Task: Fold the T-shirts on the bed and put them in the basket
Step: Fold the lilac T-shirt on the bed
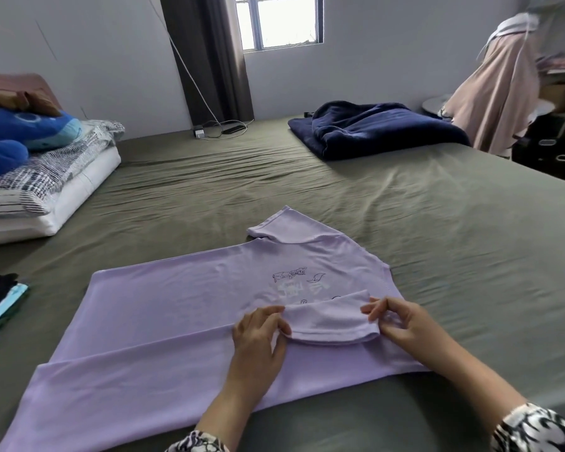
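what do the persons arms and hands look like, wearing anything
Both the left hand and right hand are bare, with no gloves, rings or watch visible. Forearms are uncovered; black-and-white patterned sleeves begin near the elbows, at the frame's bottom edge.

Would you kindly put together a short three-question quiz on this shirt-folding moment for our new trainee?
1. True or false: the far sleeve of the T-shirt is already folded in.
2. Which part of the shirt do the left hand and the right hand hold? A) the hem B) the near sleeve C) the collar
3. Fill in: the dark blue blanket lies on the ____.

Key
1. False: it lies spread out flat.
2. B: each hand pinches one end of it, folded over the print.
3. bed
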